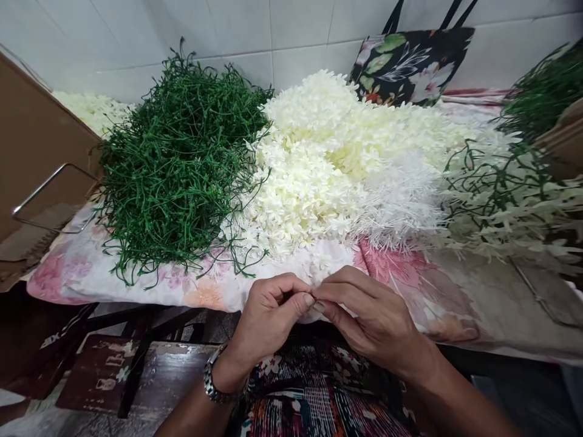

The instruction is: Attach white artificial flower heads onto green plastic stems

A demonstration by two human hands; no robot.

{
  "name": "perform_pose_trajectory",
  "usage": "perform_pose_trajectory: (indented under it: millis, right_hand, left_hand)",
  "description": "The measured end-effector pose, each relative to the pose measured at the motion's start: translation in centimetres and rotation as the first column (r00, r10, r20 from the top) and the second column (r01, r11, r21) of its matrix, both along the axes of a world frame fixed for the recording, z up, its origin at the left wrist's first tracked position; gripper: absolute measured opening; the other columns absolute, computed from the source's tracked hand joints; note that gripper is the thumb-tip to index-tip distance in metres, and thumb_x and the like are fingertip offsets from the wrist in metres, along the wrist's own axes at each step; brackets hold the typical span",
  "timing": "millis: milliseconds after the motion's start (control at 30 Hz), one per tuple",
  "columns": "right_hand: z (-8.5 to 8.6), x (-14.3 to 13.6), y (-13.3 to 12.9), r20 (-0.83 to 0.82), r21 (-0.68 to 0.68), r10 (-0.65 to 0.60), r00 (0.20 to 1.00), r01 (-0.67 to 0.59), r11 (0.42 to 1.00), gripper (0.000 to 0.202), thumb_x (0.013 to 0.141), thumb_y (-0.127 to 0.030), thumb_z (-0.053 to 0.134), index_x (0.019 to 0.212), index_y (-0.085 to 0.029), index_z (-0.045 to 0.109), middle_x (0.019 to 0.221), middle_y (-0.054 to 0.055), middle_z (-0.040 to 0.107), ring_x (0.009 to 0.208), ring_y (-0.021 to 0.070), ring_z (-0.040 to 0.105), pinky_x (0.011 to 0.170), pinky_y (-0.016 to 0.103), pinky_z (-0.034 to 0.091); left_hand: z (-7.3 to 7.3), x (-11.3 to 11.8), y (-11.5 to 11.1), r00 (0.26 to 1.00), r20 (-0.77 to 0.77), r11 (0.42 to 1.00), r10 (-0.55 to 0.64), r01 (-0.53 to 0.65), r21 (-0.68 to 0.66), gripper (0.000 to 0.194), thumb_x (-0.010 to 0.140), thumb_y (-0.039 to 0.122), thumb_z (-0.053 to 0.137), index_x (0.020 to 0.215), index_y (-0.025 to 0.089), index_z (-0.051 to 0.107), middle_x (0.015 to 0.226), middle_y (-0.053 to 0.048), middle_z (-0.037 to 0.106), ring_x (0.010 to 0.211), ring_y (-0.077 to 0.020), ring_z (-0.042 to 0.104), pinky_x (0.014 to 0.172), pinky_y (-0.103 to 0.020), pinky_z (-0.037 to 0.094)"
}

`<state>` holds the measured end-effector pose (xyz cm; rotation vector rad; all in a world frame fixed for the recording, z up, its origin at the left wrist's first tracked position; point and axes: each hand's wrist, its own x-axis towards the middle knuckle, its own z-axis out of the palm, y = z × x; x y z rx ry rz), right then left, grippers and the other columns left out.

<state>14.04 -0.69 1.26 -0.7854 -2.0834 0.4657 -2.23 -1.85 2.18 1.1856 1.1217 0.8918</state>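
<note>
My left hand (276, 312), with a metal watch (214, 376) on its wrist, is closed in a pinch between thumb and forefinger. Against its fingertips my right hand (364, 309) pinches too. Whatever lies between the fingertips is too small to make out. Both hands are just over the near edge of a flower-printed cloth (204, 291). Beyond them is a heap of cream-white artificial flowers (296, 194). A pile of green plastic stems (177, 164) lies to its left, and a bunch of thin white strands (396, 200) to its right.
At the left stands a cardboard box (40, 152) with a bent metal wire (59, 170). White flowers on green stems (514, 194) lie at the right. A black floral bag (410, 67) rests against the tiled wall (300, 24). Below left is a wooden stool (173, 376).
</note>
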Motion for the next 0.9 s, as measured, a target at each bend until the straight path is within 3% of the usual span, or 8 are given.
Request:
perform_pose_trajectory:
  millis: [133, 233, 367, 467, 567, 700, 800, 900]
  right_hand:
    - [-0.7, 1.5, -0.3, 0.057, 0.03, -0.089, 0.994, 0.088, 0.996, 0.01, 0.082, -0.007, 0.053, 0.084, -0.015, 0.059, 0.07, 0.005, 0.06, 0.066, 0.0131, 0.055, 0.058, 0.024, 0.046]
    - [-1.2, 2.7, -0.2, 0.088, -0.009, -0.197, 0.976, 0.199, 0.98, 0.008, 0.083, -0.008, 0.053, 0.081, -0.015, 0.057, 0.068, 0.003, 0.059, 0.063, 0.0124, 0.055, 0.057, 0.024, 0.045]
    - [-1.5, 3.7, 0.4, 0.095, -0.037, -0.303, 0.948, 0.308, 0.951, 0.008, 0.083, -0.01, 0.054, 0.078, -0.016, 0.055, 0.065, 0.002, 0.057, 0.059, 0.0112, 0.054, 0.054, 0.023, 0.043]
    - [-1.8, 4.0, 0.6, 0.093, -0.034, -0.316, 0.944, 0.32, 0.947, 0.008, 0.083, -0.01, 0.054, 0.078, -0.016, 0.055, 0.066, 0.002, 0.058, 0.059, 0.0112, 0.054, 0.054, 0.023, 0.043]
    - [-2.0, 4.1, 0.7, 0.087, -0.044, -0.318, 0.944, 0.323, 0.946, 0.009, 0.083, -0.01, 0.054, 0.078, -0.017, 0.056, 0.067, 0.002, 0.059, 0.061, 0.0116, 0.055, 0.055, 0.023, 0.043]
    - [-1.7, 4.1, 0.8, 0.019, -0.135, -0.366, 0.93, 0.365, 0.921, 0.008, 0.083, -0.012, 0.055, 0.078, -0.018, 0.057, 0.067, 0.0, 0.059, 0.06, 0.011, 0.054, 0.055, 0.023, 0.042]
    - [-1.1, 3.3, 0.8, -0.11, -0.257, -0.406, 0.907, 0.368, 0.893, 0.006, 0.082, -0.014, 0.056, 0.079, -0.019, 0.057, 0.068, -0.002, 0.059, 0.061, 0.0099, 0.054, 0.055, 0.022, 0.043]
    - [-0.6, 1.8, 0.8, -0.22, -0.308, -0.361, 0.906, 0.287, 0.907, 0.006, 0.083, -0.015, 0.055, 0.081, -0.02, 0.057, 0.069, -0.002, 0.058, 0.064, 0.0097, 0.056, 0.058, 0.021, 0.045]
  left_hand:
    - [0.5, 0.4, 0.5, 0.958, -0.285, 0.96, -0.019, 0.097, 0.263, 0.017, 0.083, 0.015, 0.05, 0.076, 0.013, 0.065, 0.066, -0.002, 0.059, 0.062, -0.0128, 0.054, 0.058, -0.024, 0.042]
    - [0.7, 0.8, 1.9, 0.78, -0.605, 0.807, 0.158, 0.251, 0.535, 0.019, 0.083, 0.008, 0.045, 0.081, 0.011, 0.064, 0.072, -0.006, 0.059, 0.07, -0.0167, 0.055, 0.063, -0.028, 0.042]
    - [0.5, 2.4, 4.3, 0.478, -0.845, 0.659, 0.239, 0.56, 0.502, 0.021, 0.077, 0.004, 0.044, 0.074, 0.014, 0.062, 0.068, -0.006, 0.057, 0.061, -0.0176, 0.051, 0.053, -0.029, 0.038]
    - [0.1, 3.5, 5.5, 0.38, -0.897, 0.643, 0.226, 0.634, 0.43, 0.024, 0.07, -0.001, 0.043, 0.072, 0.014, 0.062, 0.067, -0.006, 0.058, 0.057, -0.0174, 0.05, 0.048, -0.029, 0.034]
    - [-0.1, 3.3, 5.8, 0.467, -0.858, 0.677, 0.213, 0.562, 0.474, 0.025, 0.07, -0.002, 0.042, 0.07, 0.013, 0.062, 0.066, -0.005, 0.058, 0.056, -0.0159, 0.049, 0.048, -0.027, 0.034]
    - [0.4, 1.9, 5.2, 0.842, -0.504, 0.823, 0.191, 0.142, 0.55, 0.015, 0.076, 0.008, 0.051, 0.072, 0.014, 0.063, 0.067, -0.003, 0.06, 0.06, -0.0124, 0.053, 0.054, -0.024, 0.039]
    - [0.8, 1.6, 4.3, 0.98, -0.033, 0.964, 0.198, -0.188, 0.186, 0.003, 0.067, 0.014, 0.064, 0.066, 0.015, 0.066, 0.057, 0.001, 0.058, 0.049, -0.0075, 0.048, 0.045, -0.019, 0.036]
    - [0.6, 2.1, 3.5, 0.902, 0.32, 0.945, 0.29, -0.217, -0.245, 0.008, 0.058, 0.018, 0.073, 0.063, 0.016, 0.067, 0.045, 0.005, 0.053, 0.037, -0.0047, 0.042, 0.038, -0.016, 0.032]
